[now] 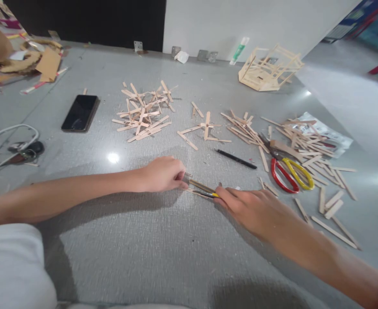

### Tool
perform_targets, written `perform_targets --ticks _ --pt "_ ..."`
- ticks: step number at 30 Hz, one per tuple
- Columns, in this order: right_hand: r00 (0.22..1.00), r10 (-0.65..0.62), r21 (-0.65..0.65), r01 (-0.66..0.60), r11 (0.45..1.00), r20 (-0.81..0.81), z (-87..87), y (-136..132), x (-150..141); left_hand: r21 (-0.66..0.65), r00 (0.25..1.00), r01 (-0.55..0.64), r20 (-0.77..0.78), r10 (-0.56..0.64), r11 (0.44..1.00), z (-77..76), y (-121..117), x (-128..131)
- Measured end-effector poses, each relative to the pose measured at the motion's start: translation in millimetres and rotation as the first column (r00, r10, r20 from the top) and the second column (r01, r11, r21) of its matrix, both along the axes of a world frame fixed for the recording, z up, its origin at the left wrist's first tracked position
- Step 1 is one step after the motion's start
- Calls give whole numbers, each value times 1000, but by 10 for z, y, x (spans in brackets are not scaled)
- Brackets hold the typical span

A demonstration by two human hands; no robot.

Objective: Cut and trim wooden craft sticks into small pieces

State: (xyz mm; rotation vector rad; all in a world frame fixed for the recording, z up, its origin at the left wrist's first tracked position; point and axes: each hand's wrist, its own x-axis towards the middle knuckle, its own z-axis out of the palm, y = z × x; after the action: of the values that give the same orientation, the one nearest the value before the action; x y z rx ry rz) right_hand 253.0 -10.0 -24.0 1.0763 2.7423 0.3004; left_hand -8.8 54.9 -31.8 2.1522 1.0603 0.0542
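My left hand [166, 174] is closed near the middle of the grey table, its fingertips pinching the end of thin wooden craft sticks [193, 191]. My right hand [247, 206] is closed around a slim tool [208, 194] with a yellow part and a dark, narrow front; its exact kind is hard to make out. A brownish flat strip [202, 186] spans the gap between both hands, just beyond the tool. The fingers hide the ends of these pieces. Beyond my right hand lies a black pen [236, 159].
Scissors [285, 174] with red and yellow handles rest among loose craft sticks [318, 148] at right. Joined sticks [144, 111] form a heap farther back. A phone [80, 113], a cable [24, 133], cardboard [49, 64] and a wooden stick frame [269, 73] lie around the table.
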Motion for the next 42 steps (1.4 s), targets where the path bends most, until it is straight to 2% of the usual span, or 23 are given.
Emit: perform_targets --ticks 10,17,20,25,30,33,36,39,42 --pt "997 24 20 -26 999 67 33 -2 -9 22 1000 4 -6 -4 1000 4 1 9" --pt "987 32 32 -38 999 160 247 -60 -181 68 1000 18 -3 -17 998 -4 2 10" --pt "980 38 -46 -30 998 194 378 47 -268 44 1000 16 -10 -16 999 -6 10 17" --pt "921 81 -242 14 970 381 621 270 -528 64 996 -18 -82 23 998 1 11 24" --pt "899 124 -295 6 955 420 773 349 -770 91 995 -15 -100 25 996 -1 1 22" --pt "906 100 -353 57 934 411 749 456 -718 92 995 -6 -104 15 996 -6 1 24" --pt "939 106 -408 39 912 327 612 554 -512 113 994 -3 -113 16 994 -10 0 26" --pt "970 82 -294 -11 956 230 390 528 -262 122 994 24 -113 -10 992 -16 -12 24" --pt "983 -1 -284 55 957 186 176 409 -95 186 995 75 -82 -60 980 -33 -45 22"
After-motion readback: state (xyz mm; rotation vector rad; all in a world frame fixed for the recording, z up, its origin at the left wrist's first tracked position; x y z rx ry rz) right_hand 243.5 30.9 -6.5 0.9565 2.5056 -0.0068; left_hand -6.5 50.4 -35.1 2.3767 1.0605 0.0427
